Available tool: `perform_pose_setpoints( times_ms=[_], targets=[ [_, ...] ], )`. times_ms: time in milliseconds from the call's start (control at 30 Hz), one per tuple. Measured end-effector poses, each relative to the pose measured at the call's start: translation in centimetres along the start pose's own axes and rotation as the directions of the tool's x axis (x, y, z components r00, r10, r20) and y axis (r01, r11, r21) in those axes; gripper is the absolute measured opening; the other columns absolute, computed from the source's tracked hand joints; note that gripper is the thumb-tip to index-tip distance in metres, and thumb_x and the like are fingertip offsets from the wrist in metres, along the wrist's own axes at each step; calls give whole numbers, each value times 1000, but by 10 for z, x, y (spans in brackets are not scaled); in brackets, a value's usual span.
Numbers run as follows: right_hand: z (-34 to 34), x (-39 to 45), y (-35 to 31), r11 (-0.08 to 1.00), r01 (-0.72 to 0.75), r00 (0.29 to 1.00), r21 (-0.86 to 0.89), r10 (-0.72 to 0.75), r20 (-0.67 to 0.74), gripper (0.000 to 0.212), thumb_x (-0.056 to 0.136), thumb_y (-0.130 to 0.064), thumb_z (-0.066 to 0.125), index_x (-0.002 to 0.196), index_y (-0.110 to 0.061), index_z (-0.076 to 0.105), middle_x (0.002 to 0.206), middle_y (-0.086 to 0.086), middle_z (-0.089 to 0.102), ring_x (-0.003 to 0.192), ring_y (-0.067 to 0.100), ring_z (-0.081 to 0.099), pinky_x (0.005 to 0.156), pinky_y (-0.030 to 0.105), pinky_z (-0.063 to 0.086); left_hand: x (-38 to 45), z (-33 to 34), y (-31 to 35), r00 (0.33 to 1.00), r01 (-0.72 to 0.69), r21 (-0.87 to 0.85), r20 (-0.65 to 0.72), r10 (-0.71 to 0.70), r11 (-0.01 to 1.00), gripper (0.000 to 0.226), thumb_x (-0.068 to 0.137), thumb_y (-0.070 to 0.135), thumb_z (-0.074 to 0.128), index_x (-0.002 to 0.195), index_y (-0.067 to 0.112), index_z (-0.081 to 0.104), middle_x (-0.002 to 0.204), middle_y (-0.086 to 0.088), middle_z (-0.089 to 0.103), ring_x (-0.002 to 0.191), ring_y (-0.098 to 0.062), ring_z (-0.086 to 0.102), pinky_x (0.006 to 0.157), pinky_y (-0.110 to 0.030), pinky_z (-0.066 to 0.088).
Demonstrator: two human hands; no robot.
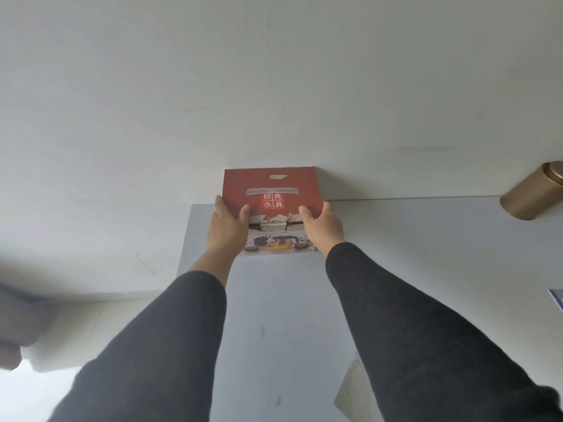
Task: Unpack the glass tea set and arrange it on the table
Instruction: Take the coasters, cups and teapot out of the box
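A red cardboard box (274,184) with white characters and a picture of a glass tea set on its front stands at the far edge of the grey table (396,254), against the white wall. Its top lid is torn along the front edge. My left hand (227,225) grips the box's left side with the thumb on the lid. On the box's right front corner rests my right hand (323,226), fingers wrapped around the side. Both arms are stretched forward in dark sleeves. The box's contents are hidden.
A gold metal canister (533,193) stands at the table's far right. A blue-edged item (556,303) peeks in at the right border. A pale paper scrap (353,391) lies near the front of the table. A blurred grey shape (18,330) sits at the left, above the light floor.
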State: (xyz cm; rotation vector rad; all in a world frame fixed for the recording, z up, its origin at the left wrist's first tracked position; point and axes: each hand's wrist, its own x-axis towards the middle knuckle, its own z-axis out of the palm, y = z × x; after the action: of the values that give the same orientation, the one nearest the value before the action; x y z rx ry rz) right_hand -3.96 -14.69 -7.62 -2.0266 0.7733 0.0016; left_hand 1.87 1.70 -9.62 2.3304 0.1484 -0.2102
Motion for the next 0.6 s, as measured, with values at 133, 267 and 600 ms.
perform_pose_setpoints(
  times_ms=[133,267,600],
  targets=[
    [1,-3,0,1000,-24,1000,11,24,1,61,93,-42,49,143,-12,31,136,7,51,121,27,51,100,35,42,-5,-2,0,1000,7,11,4,-7,1000,67,97,44,38,150,14,10,143,-10,44,127,-33,46,98,-45,41],
    [-2,-19,6,999,-38,999,30,37,6,48,93,-41,49,132,-14,40,124,4,58,107,27,60,90,32,47,-21,-3,-5,1000,11,27,7,-11,1000,66,97,45,38,149,14,11,142,-11,45,126,-34,46,97,-43,40],
    [-18,-74,34,1000,-21,998,-1,21,66,62,96,-38,47,146,-11,22,141,9,45,125,27,48,99,33,40,-82,-3,-26,1000,21,-6,-4,-21,1000,64,96,44,41,148,16,13,140,-9,48,122,-33,50,96,-45,45]
  ],
)
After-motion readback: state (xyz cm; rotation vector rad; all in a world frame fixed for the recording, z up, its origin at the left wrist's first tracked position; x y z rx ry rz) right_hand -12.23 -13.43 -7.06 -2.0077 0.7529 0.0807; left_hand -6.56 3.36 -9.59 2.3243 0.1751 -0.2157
